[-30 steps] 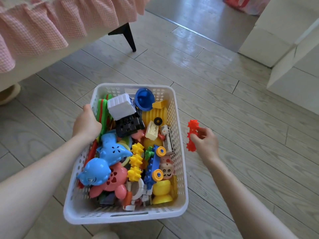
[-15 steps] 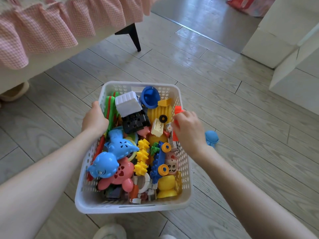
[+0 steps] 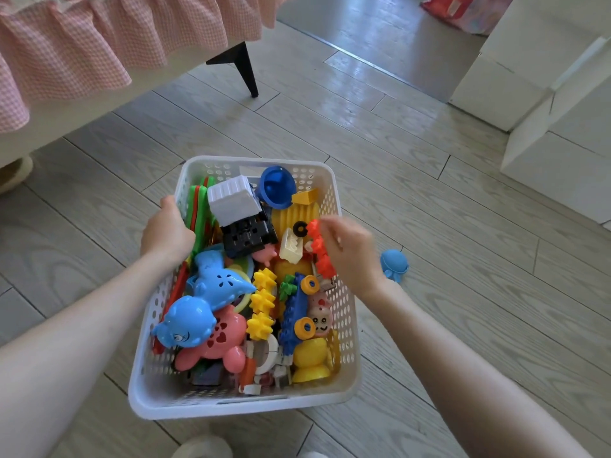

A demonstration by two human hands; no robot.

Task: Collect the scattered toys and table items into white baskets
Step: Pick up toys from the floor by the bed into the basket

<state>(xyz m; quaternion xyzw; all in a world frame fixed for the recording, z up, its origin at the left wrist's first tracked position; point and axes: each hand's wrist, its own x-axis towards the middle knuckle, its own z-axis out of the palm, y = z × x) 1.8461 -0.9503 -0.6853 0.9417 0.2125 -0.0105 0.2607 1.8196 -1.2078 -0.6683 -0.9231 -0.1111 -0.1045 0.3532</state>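
A white perforated basket hangs above the wood floor, full of several plastic toys: a blue elephant, a pink toy, yellow gears, a white block and a blue cup. My left hand grips the basket's left rim. My right hand is over the right rim with a red gear strip at its fingers, just above the toys; the fingers are blurred. A small blue octopus toy lies on the floor just right of that hand.
A bed with a pink checked skirt and a black leg stands at the back left. White cabinets fill the right side. A red bag lies beyond the doorway. A light slipper shows at the bottom edge.
My right hand brought the red gear strip from the floor side leftward over the basket's right rim and in above the toys. The view shifted, revealing the blue octopus toy.
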